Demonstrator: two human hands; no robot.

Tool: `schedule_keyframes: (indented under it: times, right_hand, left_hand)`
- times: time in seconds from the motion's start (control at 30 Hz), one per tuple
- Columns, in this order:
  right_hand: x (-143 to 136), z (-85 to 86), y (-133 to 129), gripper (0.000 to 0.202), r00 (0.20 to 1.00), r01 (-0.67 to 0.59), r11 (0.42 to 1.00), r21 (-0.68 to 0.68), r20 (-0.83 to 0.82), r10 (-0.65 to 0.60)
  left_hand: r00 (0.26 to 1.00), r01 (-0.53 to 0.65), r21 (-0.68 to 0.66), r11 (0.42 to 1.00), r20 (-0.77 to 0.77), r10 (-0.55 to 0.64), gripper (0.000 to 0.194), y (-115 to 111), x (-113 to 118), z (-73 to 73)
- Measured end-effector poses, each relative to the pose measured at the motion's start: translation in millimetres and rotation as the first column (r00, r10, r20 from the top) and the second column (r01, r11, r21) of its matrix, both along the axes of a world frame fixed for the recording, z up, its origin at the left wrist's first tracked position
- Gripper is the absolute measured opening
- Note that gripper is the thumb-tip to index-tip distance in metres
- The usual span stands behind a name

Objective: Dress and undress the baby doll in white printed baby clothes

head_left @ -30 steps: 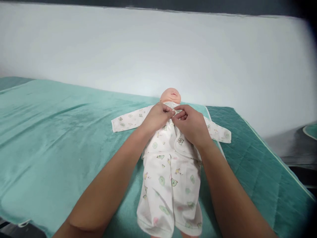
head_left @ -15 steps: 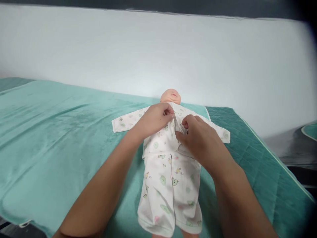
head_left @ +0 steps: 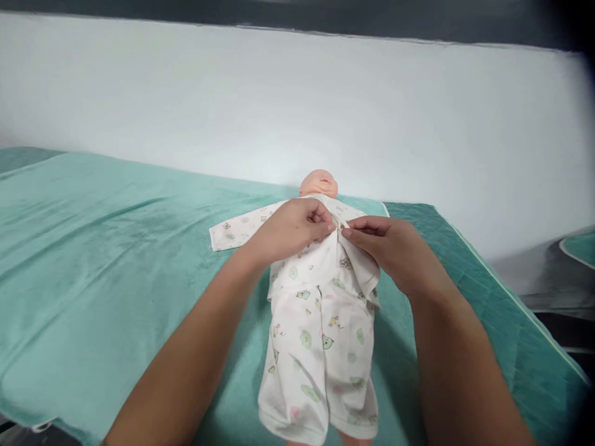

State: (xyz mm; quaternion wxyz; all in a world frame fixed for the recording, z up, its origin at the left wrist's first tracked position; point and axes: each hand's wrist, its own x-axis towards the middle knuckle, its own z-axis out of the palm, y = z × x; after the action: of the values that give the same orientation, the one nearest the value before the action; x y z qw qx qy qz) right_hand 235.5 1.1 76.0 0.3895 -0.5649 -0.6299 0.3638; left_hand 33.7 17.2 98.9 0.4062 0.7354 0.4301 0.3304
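Observation:
A baby doll (head_left: 318, 183) lies on its back, its head at the far end. It wears a white printed shirt (head_left: 297, 275) and matching white trousers (head_left: 302, 365). My left hand (head_left: 297, 228) pinches the front edge of the shirt at the chest, fingers closed. Close beside it, my right hand (head_left: 388, 244) pinches the other front edge and lifts the cloth a little. One sleeve lies stretched out to the left; my right hand and forearm hide most of the other.
A light green sheet (head_left: 116, 266) spreads under the doll, with a darker quilted green cover (head_left: 493, 310) on the right. A white wall (head_left: 232, 93) stands behind. Part of another green-covered surface (head_left: 581, 248) shows at the far right.
My right hand has closed on the shirt edge and raised it, so the shirt's lower right flap now hangs folded outward. My left hand has shifted slightly down and right.

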Motion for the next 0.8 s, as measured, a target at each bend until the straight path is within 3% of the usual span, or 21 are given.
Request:
schedule_keyframes:
  times: [0.1, 0.2, 0.53, 0.8]
  right_hand:
    - [-5, -2.0, 0, 0.026, 0.993, 0.023, 0.999, -0.031, -0.115, -0.026]
    - [-7, -3.4, 1, 0.026, 0.994, 0.021, 0.999, -0.026, -0.111, -0.024]
    - [-16, 4.2, -8, 0.015, 0.995, -0.022, 0.999, 0.037, 0.098, 0.019]
    - [-32, 5.9, -17, 0.007, 0.950, -0.052, 0.974, 0.221, 0.311, -0.019]
  left_hand:
    - [0.997, 0.047, -0.069, 0.997, 0.064, -0.043, 0.011, 2, -3, -0.4]
    - [0.993, 0.068, -0.121, 0.990, 0.101, -0.056, 0.009, 6, -3, -4.9]
    - [0.993, 0.024, -0.155, 0.988, 0.121, -0.005, 0.012, 8, 1, -10.7]
    - [0.989, 0.089, -0.180, 0.980, 0.129, -0.066, 0.020, 8, -3, -8.6]
